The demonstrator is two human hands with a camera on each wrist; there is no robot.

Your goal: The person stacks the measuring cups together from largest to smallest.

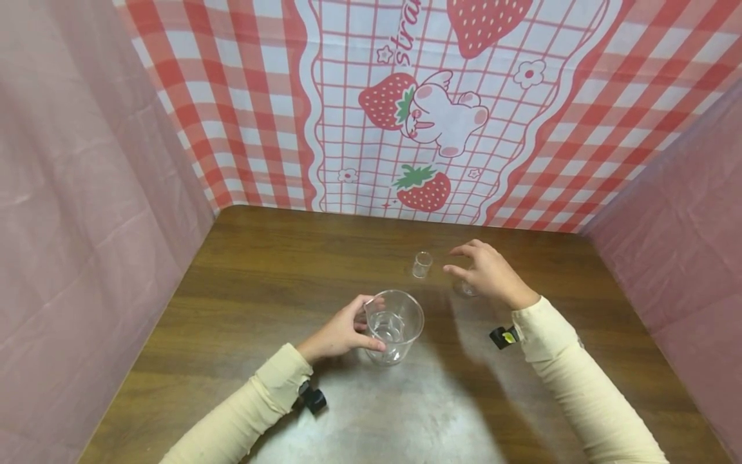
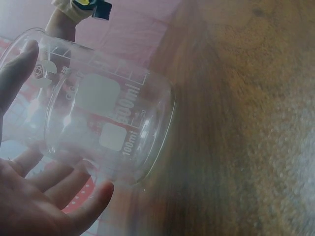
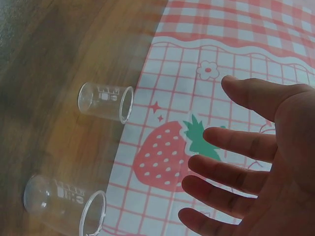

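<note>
A large glass beaker (image 1: 415,325) stands at the middle of the table, and a smaller glass beaker (image 1: 387,325) sits inside it. My left hand (image 1: 342,328) grips the large one by its left side, thumb in front and fingers round the back. Printed marks, among them "100ml", show through the glass in the left wrist view. My right hand (image 1: 489,274) is raised with fingers spread, holding nothing. Below it is a small clear beaker (image 1: 467,289), partly hidden by the hand. Another small beaker (image 3: 103,101) stands upright farther left, towards the cloth.
A red-and-white strawberry cloth (image 1: 348,129) hangs behind the wooden table (image 1: 261,270). Pink curtains (image 1: 75,193) close off both sides. A dark camera mount (image 1: 313,397) is strapped at the left wrist, another (image 1: 502,337) at the right.
</note>
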